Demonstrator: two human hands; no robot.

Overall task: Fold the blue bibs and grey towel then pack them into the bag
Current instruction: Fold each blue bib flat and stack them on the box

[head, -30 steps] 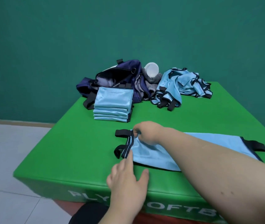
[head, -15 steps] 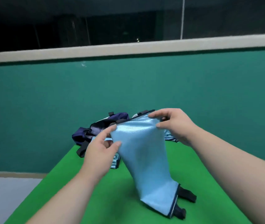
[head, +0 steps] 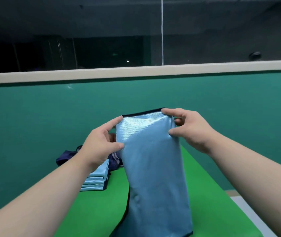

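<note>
In the head view, the left hand (head: pixel 100 144) pinches the top left corner of a blue bib (head: pixel 153 168) and the right hand (head: pixel 191 129) pinches its top right corner. They hold it up in the air, its length hanging down over the green table (head: pixel 204 194). Behind the left wrist, a stack of folded bibs (head: pixel 96 181) lies on the table just in front of the dark blue bag (head: pixel 64 157).
</note>
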